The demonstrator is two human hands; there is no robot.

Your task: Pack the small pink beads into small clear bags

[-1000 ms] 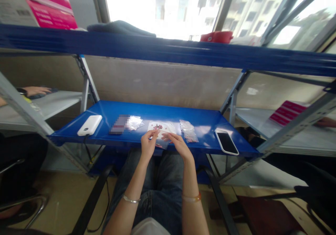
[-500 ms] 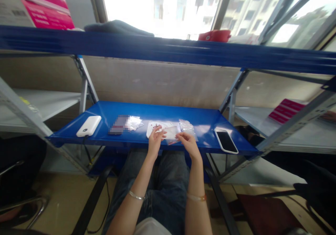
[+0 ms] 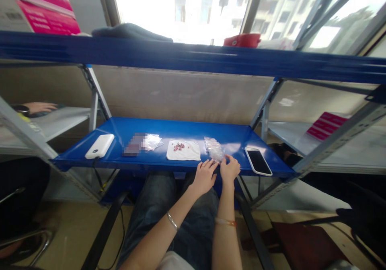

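Note:
My left hand [image 3: 204,175] and my right hand [image 3: 230,168] rest side by side at the front edge of the blue shelf [image 3: 169,129]. Their fingertips touch the near end of a stack of small clear bags [image 3: 214,149]. The left fingers lie fairly flat; the right fingers curl at the stack, and I cannot tell whether they hold a bag. To the left of the hands lies a white cloth [image 3: 183,151] with small red beads [image 3: 179,145] on it.
A phone [image 3: 257,161] lies face up right of the hands. A white power bank [image 3: 99,146], a blurred card and a crumpled clear bag [image 3: 152,141] sit to the left. Another person's hand [image 3: 39,107] rests on the grey shelf at far left. A blue beam crosses above.
Both hands held a small clear bag in front of the white cloth; they have moved right and down to the stack of bags, and the bag is no longer held up.

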